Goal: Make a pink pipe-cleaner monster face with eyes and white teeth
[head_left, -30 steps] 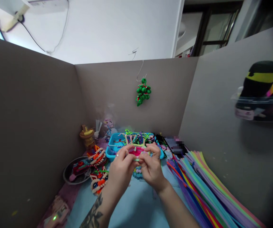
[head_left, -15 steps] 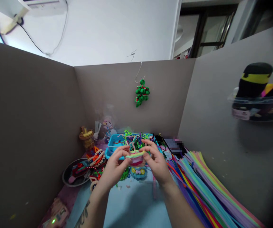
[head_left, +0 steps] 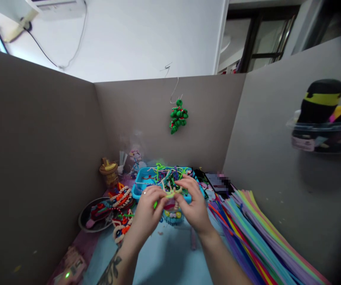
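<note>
My left hand and my right hand are raised together over the light blue table. Between their pinched fingertips sits a small pipe-cleaner piece, pink with a pale yellow-green strand on top. Both hands are closed on it, fingers curled inward. Just below it on the table lies a blue pipe-cleaner ornament with coloured dots. Behind the hands stands a blue tray heaped with tangled pipe cleaners.
A thick fan of coloured pipe cleaners lies along the right. A dark bowl with finished pieces sits at left, beside a small jar. A green ornament hangs on the grey partition. A device with a green light rests near left.
My hands have drawn closer together around the pink piece and lowered a little. The yellow-green strand, earlier stretched flat between the fingers, is now bunched up at the fingertips.
</note>
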The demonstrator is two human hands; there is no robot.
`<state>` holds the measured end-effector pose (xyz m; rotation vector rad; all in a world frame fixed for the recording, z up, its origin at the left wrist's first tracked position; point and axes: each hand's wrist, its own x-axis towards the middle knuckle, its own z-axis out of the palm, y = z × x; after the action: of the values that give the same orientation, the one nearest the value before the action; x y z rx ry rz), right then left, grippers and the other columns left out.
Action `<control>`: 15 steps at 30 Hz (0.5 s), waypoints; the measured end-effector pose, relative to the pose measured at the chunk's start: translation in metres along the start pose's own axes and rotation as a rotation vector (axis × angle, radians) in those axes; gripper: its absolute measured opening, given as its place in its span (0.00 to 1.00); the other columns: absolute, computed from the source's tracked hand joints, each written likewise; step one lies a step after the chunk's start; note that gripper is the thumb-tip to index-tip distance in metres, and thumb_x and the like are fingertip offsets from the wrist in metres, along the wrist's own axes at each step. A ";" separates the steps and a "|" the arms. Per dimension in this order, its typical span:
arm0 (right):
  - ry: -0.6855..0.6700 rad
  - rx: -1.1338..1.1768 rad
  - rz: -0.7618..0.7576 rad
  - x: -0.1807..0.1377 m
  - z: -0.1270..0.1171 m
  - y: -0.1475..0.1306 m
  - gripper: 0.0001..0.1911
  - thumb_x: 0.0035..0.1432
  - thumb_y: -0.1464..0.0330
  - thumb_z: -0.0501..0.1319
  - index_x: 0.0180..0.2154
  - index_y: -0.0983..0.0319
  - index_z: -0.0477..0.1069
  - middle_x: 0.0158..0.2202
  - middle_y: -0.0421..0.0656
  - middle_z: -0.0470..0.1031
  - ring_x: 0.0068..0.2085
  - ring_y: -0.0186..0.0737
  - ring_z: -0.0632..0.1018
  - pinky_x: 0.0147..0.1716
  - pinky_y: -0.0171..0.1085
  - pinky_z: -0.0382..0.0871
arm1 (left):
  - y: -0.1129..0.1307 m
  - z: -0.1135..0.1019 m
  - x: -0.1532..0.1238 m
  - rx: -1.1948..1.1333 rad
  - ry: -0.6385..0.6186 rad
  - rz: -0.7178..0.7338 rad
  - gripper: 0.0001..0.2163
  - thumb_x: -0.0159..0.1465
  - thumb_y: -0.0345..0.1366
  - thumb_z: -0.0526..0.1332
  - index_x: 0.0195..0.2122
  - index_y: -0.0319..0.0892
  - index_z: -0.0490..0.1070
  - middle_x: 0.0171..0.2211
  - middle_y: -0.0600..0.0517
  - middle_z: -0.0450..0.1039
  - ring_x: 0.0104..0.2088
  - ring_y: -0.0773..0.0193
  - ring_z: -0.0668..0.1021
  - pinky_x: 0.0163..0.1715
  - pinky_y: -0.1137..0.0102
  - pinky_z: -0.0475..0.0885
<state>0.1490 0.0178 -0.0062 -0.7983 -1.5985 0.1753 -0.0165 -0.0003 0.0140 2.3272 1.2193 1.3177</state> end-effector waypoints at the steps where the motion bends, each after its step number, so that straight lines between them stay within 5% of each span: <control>1: 0.028 -0.026 -0.052 -0.001 0.000 0.000 0.12 0.56 0.73 0.60 0.42 0.56 0.71 0.41 0.44 0.74 0.53 0.46 0.68 0.53 0.49 0.61 | 0.000 0.000 0.000 0.001 -0.001 -0.009 0.07 0.64 0.33 0.55 0.31 0.42 0.71 0.34 0.49 0.74 0.41 0.60 0.73 0.45 0.63 0.66; 6: 0.005 -0.189 -0.221 -0.003 -0.003 0.000 0.15 0.56 0.75 0.60 0.44 0.53 0.72 0.37 0.39 0.78 0.51 0.46 0.70 0.56 0.56 0.52 | 0.002 -0.002 -0.003 0.043 0.009 0.009 0.07 0.65 0.32 0.53 0.33 0.42 0.69 0.34 0.49 0.74 0.39 0.60 0.73 0.43 0.64 0.67; 15: -0.025 -0.260 -0.249 -0.004 -0.004 -0.002 0.18 0.56 0.74 0.59 0.47 0.50 0.71 0.35 0.38 0.77 0.47 0.45 0.70 0.57 0.57 0.47 | 0.007 -0.008 -0.002 0.121 -0.031 0.023 0.08 0.65 0.31 0.51 0.31 0.42 0.68 0.31 0.50 0.72 0.35 0.60 0.72 0.39 0.65 0.66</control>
<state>0.1520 0.0130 -0.0076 -0.7876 -1.7509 -0.2059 -0.0196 -0.0079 0.0211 2.4414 1.3009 1.2428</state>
